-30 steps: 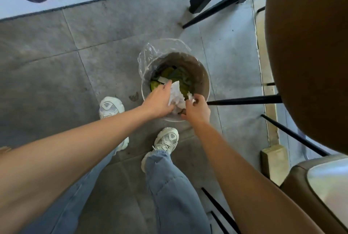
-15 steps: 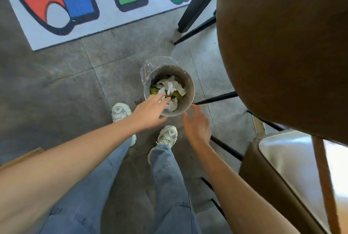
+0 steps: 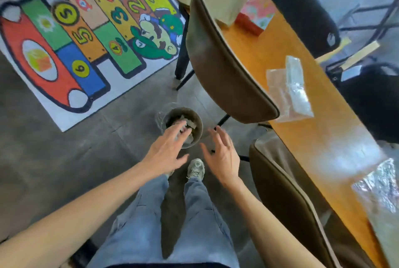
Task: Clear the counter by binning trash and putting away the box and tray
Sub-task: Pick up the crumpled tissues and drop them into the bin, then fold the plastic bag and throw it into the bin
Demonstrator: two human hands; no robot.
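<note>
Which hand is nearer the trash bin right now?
Left. The left hand hangs over the trash bin, fingers across its near rim. The right hand is off to the bin's right, apart from it.

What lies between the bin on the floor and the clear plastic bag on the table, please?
In the head view, a brown chair's backrest stands between the bin and the plastic bag.

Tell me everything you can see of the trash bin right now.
The trash bin is a small round grey pail standing upright on the tiled floor, beside the brown chair. A clear plastic liner folds over its rim. Crumpled trash lies inside, blurred. The left hand hovers open over it; contact is unclear.
</note>
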